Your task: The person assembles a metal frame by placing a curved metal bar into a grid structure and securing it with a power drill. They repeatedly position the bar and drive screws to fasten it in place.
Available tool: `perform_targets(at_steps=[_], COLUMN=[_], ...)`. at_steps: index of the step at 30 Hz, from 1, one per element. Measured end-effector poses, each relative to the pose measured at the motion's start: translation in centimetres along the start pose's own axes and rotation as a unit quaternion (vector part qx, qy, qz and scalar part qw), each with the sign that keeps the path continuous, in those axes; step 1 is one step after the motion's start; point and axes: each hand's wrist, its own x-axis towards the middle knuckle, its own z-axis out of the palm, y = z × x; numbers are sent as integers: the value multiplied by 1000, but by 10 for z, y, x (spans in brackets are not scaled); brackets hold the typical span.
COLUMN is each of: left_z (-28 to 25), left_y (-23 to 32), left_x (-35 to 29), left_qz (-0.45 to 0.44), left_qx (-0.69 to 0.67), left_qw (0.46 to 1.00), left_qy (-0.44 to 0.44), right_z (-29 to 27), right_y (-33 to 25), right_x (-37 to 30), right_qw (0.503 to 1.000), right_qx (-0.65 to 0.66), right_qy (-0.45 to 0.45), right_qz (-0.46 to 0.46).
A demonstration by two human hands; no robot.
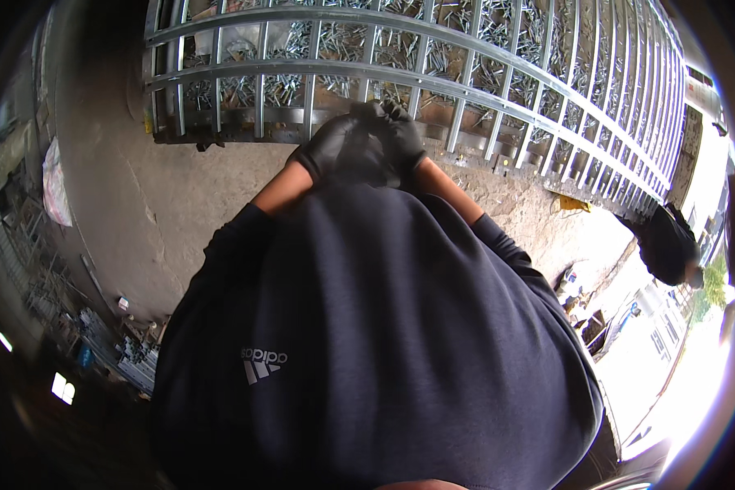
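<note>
Black gloves cover both my hands, which meet close together in front of my chest at the near edge of a metal grille (261, 67). My left hand (328, 147) is closed, its fingers bent in toward the other hand. Curled beside it, my right hand (402, 140) has its knuckles up by the lower ends of the bars. Something dark shows between the gloves, but its kind is hidden. Beneath the bars lie many thin, shiny metal pieces (453, 20), like nails or screws, strewn over a brown surface.
Concrete floor (106, 196) stretches to the left of the grille. Metal stock (139, 359) is stacked at the lower left. A white bag (55, 184) rests at the far left. On the right, a person in dark clothes (668, 245) is by the grille's far end.
</note>
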Motion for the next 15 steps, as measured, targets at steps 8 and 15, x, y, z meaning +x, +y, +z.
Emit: perform_targets(at_steps=[8,15], left_z=[-76,-131], left_y=[-26,-61], left_x=[19,84], left_qz=[31,98], left_qx=[115,246], left_qw=[986,960], left_qy=[115,91], right_z=[-74,-100], right_y=[5,15], right_x=[100,147], right_qw=[978,823], right_qx=[-161,-556], right_qy=[5,-115], right_qz=[135,23])
